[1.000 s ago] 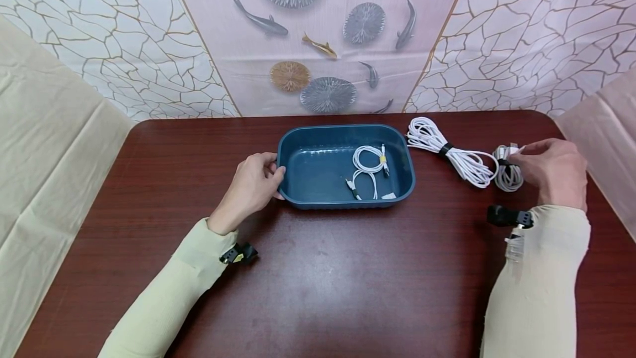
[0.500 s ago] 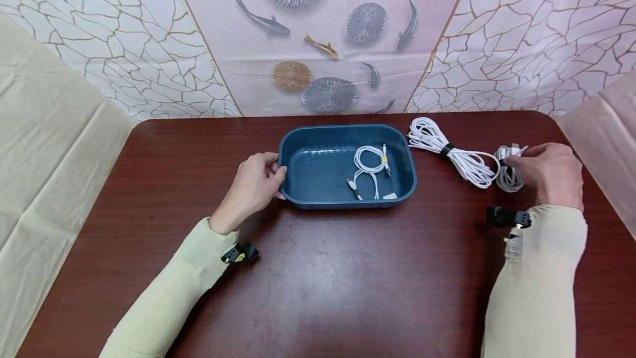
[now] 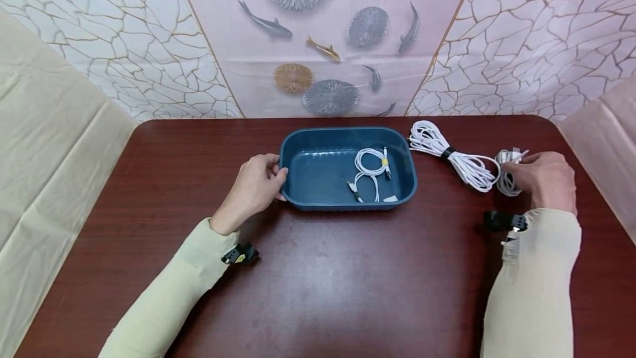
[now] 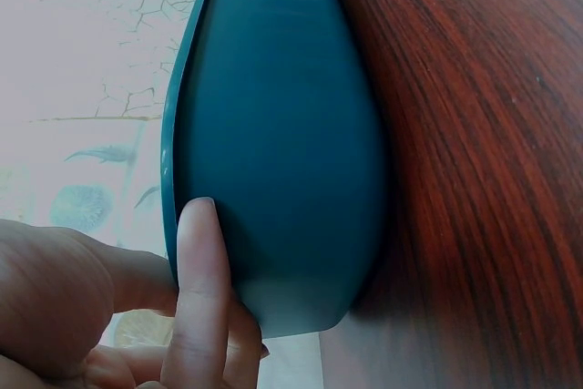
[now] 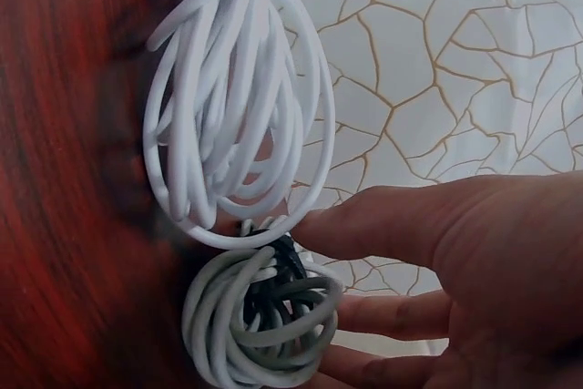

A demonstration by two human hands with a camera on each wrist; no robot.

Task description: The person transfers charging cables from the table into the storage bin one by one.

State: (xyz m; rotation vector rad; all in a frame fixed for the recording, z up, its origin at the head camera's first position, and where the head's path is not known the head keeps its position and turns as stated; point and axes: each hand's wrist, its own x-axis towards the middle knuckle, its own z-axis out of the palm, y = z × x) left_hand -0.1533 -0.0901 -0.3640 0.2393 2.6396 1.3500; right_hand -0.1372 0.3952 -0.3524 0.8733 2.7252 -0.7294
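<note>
A dark blue plastic bin (image 3: 318, 178) stands near the back of the brown table. My left hand (image 3: 253, 187) grips its left end, thumb at the rim and fingers on the outer wall (image 4: 282, 134). Two small coiled white cables (image 3: 367, 172) lie inside, the upper one tied with yellow. To the right, my right hand (image 3: 546, 178) pinches a tied grey cable bundle (image 5: 260, 316), thumb at its top and fingers along its side. A larger white cable bundle (image 3: 432, 140) with a black tie lies between bin and grey bundle, its loops touching the grey one.
A small white piece (image 3: 390, 199) lies in the bin's front right corner. Behind the table (image 3: 318, 280) hangs a patterned cloth (image 3: 367, 87). Beige cloth (image 3: 44, 142) covers the left side and a pale cloth (image 3: 601, 142) the right.
My right hand has shifted slightly left and toward me at the grey bundle. The left hand keeps its hold on the bin, and the cables stay nearly in place.
</note>
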